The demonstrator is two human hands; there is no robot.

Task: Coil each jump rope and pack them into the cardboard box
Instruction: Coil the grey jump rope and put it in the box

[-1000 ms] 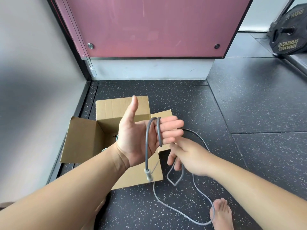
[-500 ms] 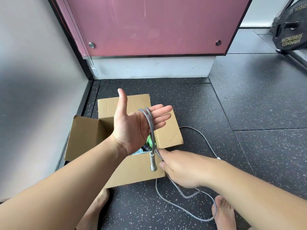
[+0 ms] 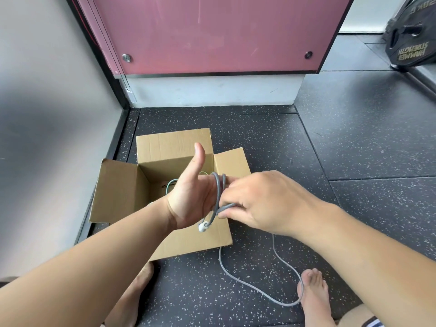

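One cardboard box (image 3: 165,147), one grey jump rope (image 3: 257,287), two hands, two bare feet, one weight plate (image 3: 411,41) in the corner.

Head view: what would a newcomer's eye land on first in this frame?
Two bare hands at the centre: the left hand, open with thumb up, carries loops of grey jump rope around its fingers, while the right hand pinches the rope beside it. Behind them sits an open cardboard box on the speckled dark floor, with rope loose across the floor toward a bare foot. A large pink panel fills the top.
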